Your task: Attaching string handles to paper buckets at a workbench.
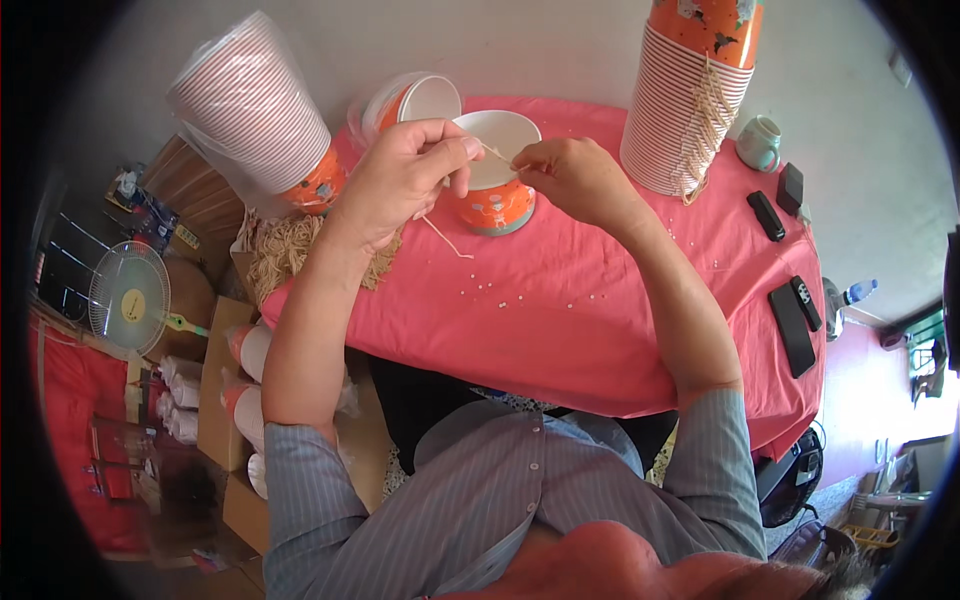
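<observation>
Nearest, a striped shirt (pixel 500 470) is filling the space on the person's side of the orange bucket (pixel 496 208), which is standing upright on a pink cloth (pixel 560 350). Farther in, also on the person's side of the bucket, small white beads (pixel 503 302) are lying scattered over the cloth. To the bucket's right, and nearer the person than it, a flat black device (pixel 793 333) is resting near the cloth's edge. A heap of tan cords (pixel 290 252) is spilling out to the bucket's left.

Above the bucket's near left side, the left hand (pixel 425 168) is pinching a pale cord (pixel 494 152) between thumb and fingers. A loose length of that cord is trailing below the hand, just left of the bucket. At the bucket's right rim, the right hand (pixel 572 175) is closing its fingertips on the cord, which is spanning the gap between both hands in front of the bucket's opening. Whether those fingertips are touching the rim, one cannot tell.

Beyond the bucket to its left, another bucket (pixel 434 100) is leaning tilted, and farther left a plastic-wrapped stack (pixel 250 110) is standing. Right of the bucket, a tall stack (pixel 672 110) is rising with cords (pixel 708 130) hanging down its side; past it, a pale green mug (pixel 760 145) is sitting.
</observation>
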`<state>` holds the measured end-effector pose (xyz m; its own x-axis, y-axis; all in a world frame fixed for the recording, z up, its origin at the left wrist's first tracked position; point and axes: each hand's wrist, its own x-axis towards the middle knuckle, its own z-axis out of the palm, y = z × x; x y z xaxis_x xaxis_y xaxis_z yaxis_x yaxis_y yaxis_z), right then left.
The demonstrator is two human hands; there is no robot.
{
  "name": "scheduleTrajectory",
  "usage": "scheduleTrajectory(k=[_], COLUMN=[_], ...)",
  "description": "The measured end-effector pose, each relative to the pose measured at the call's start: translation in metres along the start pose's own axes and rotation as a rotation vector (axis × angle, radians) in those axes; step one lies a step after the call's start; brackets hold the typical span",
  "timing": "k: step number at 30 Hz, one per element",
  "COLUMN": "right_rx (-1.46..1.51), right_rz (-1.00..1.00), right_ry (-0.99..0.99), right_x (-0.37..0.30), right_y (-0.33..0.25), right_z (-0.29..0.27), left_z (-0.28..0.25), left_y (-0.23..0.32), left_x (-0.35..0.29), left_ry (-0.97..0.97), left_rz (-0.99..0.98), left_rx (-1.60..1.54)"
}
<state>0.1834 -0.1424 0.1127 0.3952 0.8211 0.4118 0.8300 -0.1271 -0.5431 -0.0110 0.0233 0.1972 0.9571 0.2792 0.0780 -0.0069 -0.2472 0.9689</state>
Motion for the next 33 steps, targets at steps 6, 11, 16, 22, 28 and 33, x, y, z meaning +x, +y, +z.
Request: scheduleTrajectory(k=[6,11,16,22,28,33], right_rx=[0.408,0.613,0.582,0.505,0.522,0.657], right_rz=[0.022,0.064,0.098,0.08,0.094,0.065], right_ry=[0.053,0.15,0.113,0.107,0.015,0.089], right_x=[-0.009,-0.007,-0.007,-0.009,-0.008,-0.009], right_y=[-0.032,-0.03,-0.036,-0.035,-0.026,-0.031], right_z=[-0.03,-0.015,-0.011,-0.007,-0.009,-0.016], left_z=[0.011,0.02,0.019,0.02,0.013,0.016], left_y=[0.018,0.02,0.015,0.02,0.019,0.018], left_x=[0.009,0.017,0.021,0.02,0.019,0.021], left_ry=[0.019,-0.014,-0.012,-0.013,0.073,0.015], left_rz=[0.1,0.15,0.182,0.149,0.078,0.11], left_rx=[0.224,0.245,0.25,0.194,0.093,0.16])
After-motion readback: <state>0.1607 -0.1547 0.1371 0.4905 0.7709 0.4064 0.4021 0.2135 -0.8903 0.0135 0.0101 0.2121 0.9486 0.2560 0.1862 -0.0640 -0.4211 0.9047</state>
